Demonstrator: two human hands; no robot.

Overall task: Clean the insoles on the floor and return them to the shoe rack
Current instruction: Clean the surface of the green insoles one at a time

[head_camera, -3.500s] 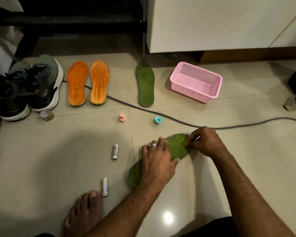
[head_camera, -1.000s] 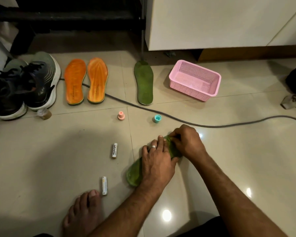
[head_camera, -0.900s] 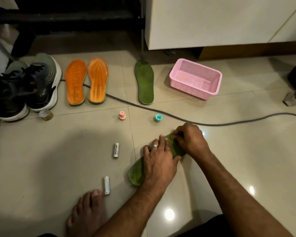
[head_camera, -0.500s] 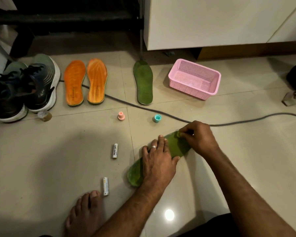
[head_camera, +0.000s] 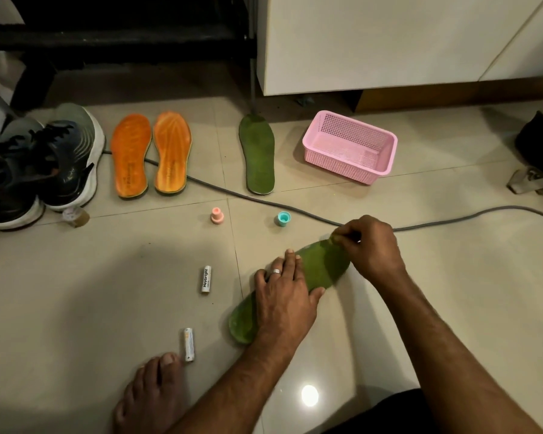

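Observation:
A green insole [head_camera: 326, 267] lies slantwise on the tiled floor in front of me. My left hand [head_camera: 286, 296] presses flat on its middle, fingers straight. My right hand [head_camera: 373, 245] is at its toe end, fingers curled round a small pale cloth piece that is mostly hidden. A second green insole [head_camera: 257, 158] lies farther back. Two orange insoles [head_camera: 130, 156] [head_camera: 171, 151] lie side by side to its left. A dark rack [head_camera: 123, 42] stands at the back left.
A pair of dark sneakers [head_camera: 63, 164] sits at the left. A pink basket [head_camera: 386, 158] stands at the back right under a white cabinet [head_camera: 389, 42]. A grey cable [head_camera: 452, 217] crosses the floor. Two batteries [head_camera: 206, 279] [head_camera: 188, 344], a pink cap [head_camera: 217, 215], a teal cap [head_camera: 284, 218] and my bare foot [head_camera: 151, 399] are nearby.
My right hand has slid from beside my left hand's fingers out along the green insole to its toe end. My left hand has stayed pressed on the insole.

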